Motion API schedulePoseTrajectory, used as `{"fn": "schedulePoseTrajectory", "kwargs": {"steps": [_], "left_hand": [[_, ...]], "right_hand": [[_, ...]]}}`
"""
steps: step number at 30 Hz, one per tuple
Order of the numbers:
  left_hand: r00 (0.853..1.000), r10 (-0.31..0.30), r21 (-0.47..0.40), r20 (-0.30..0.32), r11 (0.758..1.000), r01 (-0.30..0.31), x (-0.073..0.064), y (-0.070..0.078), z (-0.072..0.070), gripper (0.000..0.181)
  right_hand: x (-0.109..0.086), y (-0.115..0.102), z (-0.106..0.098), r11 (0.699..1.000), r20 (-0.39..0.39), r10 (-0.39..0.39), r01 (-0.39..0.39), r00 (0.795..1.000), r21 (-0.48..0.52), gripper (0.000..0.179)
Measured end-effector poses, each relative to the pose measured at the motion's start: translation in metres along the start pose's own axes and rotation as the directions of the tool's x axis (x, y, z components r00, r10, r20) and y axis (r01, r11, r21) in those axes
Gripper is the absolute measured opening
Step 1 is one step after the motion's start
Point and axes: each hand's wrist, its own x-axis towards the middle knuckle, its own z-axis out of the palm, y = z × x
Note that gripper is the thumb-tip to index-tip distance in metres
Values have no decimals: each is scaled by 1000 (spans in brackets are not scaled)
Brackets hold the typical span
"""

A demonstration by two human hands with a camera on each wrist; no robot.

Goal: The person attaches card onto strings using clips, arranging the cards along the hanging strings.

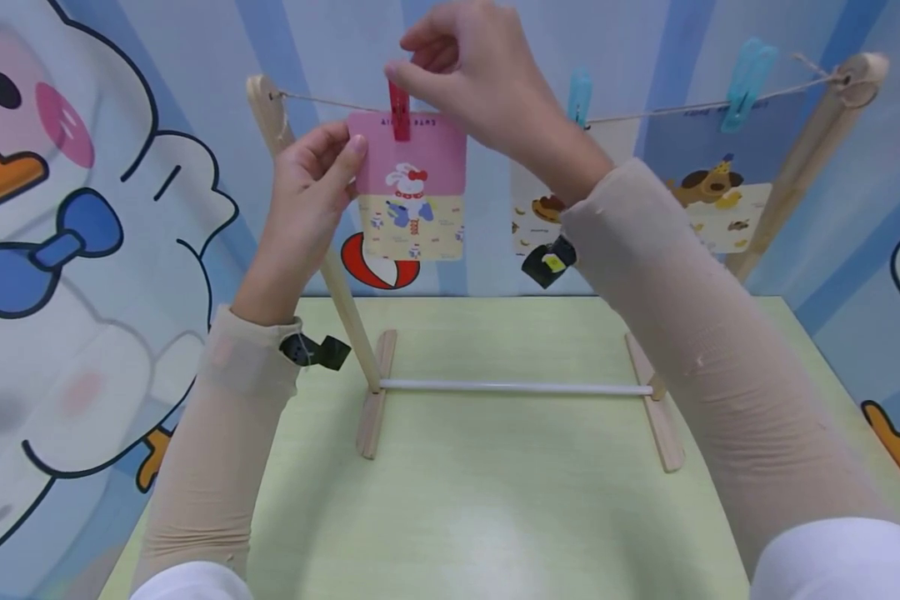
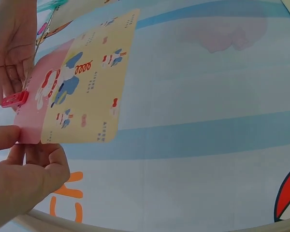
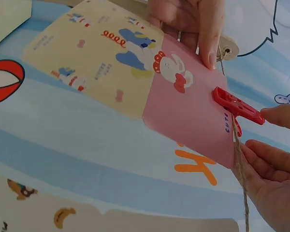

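A pink and yellow card (image 1: pixel 412 187) with a rabbit picture hangs at the string (image 3: pixel 242 183), its top edge caught by a red clothespin (image 3: pixel 239 105). My left hand (image 1: pixel 311 179) pinches the card's left edge between thumb and fingers. Above the card, my right hand (image 1: pixel 480 71) has its thumb at the outer end of the clothespin, with the fingers curled behind. The right wrist view shows the thumb on one leg of the clothespin and the fingertips close to the other leg.
Two blue clothespins (image 1: pixel 580 98) (image 1: pixel 750 83) hold a pale card (image 1: pixel 523 200) and a blue card with a dog (image 1: pixel 708 142) farther right. Wooden posts (image 1: pixel 345 308) carry the string. A white rod (image 1: pixel 510 387) joins their feet on the light green table (image 1: pixel 495 492).
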Motion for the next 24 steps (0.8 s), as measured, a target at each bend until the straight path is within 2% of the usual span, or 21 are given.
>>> {"fn": "schedulePoseTrajectory", "kwargs": {"steps": [4,7,19,24], "left_hand": [[1000,2,16,5,1000,-2,0,-3,-1,32],[1000,6,49,-1,999,-6,0,-3,-1,33],[1000,7,115,-1,993,-7,0,-5,0,35],[1000,7,242,-11,970,-4,-1,-5,1,40]], "right_hand": [[-3,1,-1,992,-10,-86,85,996,-90,42],[-4,0,-2,984,-11,-118,116,993,-138,43],[-7,1,-9,963,-19,-196,188,981,-193,43],[-10,4,-14,955,-23,-221,211,975,-210,43]]}}
